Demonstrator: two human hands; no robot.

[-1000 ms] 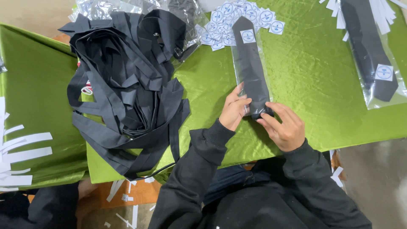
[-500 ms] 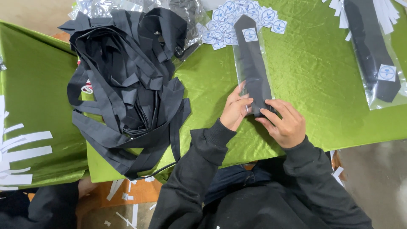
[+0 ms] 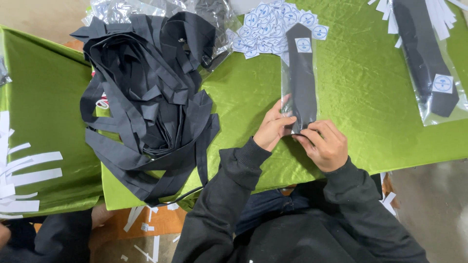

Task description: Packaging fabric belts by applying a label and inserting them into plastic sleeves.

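On green cloth (image 3: 370, 97), two bagged ties (image 3: 300, 78), both hands (image 3: 273, 127)

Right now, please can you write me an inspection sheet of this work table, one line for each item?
Surface: green satin cloth over the table, wrinkled.
Job's things: black tie in a clear sleeve, lying flat with a round sticker near its far end.
Clutter: heap of loose black ties; pile of round stickers; second bagged tie far right; white paper strips at the left.
Hands: left hand and right hand both pinch the sleeve's near end.
Cables: nothing seen.
Surroundings: paper scraps on the floor; part of another person at the lower left.
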